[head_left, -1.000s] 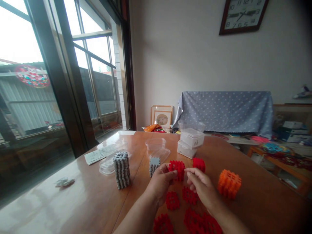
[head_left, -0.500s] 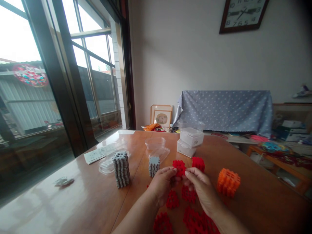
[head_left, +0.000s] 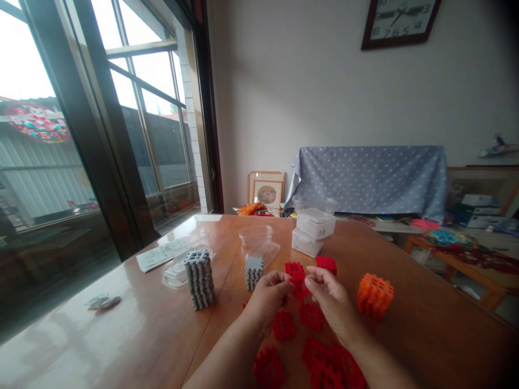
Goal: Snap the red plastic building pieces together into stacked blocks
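My left hand [head_left: 270, 297] pinches a red interlocking plastic tile [head_left: 299, 283] by its left edge, between thumb and forefinger. The tile is toothed and tilted, with a grid of openings. Close to its right side is my right hand [head_left: 330, 297], thumb and fingertips slightly apart and nothing visible between them. Beneath and nearer me lie more red tiles, among them a single one [head_left: 284, 325], another [head_left: 311, 316] and an overlapping pile [head_left: 330, 362] partly covered by my right forearm. A red stack [head_left: 326, 265] stands just behind my right fingers.
An orange tile stack [head_left: 375, 296] stands at right. Left of my hands are a tall grey stack [head_left: 199, 281] and a shorter grey stack [head_left: 254, 273]. Clear plastic tubs [head_left: 255, 235], lidded white boxes [head_left: 314, 224], papers [head_left: 156, 256] and a small plastic bag [head_left: 102, 302] share the wooden table.
My right fingers have come away from the red tile, which both hands were gripping before. The tile now hangs more upright in my left hand. The view has shifted slightly.
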{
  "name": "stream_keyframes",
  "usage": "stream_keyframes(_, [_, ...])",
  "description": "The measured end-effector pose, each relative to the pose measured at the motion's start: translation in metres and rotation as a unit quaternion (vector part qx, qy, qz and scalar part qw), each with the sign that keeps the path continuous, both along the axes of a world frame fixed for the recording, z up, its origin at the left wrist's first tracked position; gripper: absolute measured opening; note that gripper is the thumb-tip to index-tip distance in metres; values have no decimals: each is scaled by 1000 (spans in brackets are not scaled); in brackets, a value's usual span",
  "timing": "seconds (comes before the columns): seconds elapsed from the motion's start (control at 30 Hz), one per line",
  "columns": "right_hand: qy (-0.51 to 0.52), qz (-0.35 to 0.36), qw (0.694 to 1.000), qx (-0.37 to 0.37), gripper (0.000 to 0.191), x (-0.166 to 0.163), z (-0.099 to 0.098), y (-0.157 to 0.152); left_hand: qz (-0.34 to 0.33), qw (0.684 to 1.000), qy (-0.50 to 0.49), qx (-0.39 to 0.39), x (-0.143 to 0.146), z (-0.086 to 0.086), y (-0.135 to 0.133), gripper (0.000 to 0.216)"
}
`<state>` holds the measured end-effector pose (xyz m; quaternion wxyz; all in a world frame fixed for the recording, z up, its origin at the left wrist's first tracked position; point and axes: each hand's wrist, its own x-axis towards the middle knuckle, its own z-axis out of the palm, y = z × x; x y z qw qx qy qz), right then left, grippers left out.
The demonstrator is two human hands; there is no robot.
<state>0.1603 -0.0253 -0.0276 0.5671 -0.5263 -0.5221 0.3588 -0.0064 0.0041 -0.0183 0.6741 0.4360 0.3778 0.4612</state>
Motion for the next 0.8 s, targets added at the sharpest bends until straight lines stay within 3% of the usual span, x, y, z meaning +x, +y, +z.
stream_keyframes(0.3, [-225,-32,967,119,58,-1,-12,2,39,992,-101,-72,-3,1,5,31])
stream_keyframes(0.8, [-312,-45,935,159,57,2,-4,5,26,995,-66,-67,-4,4,2,28])
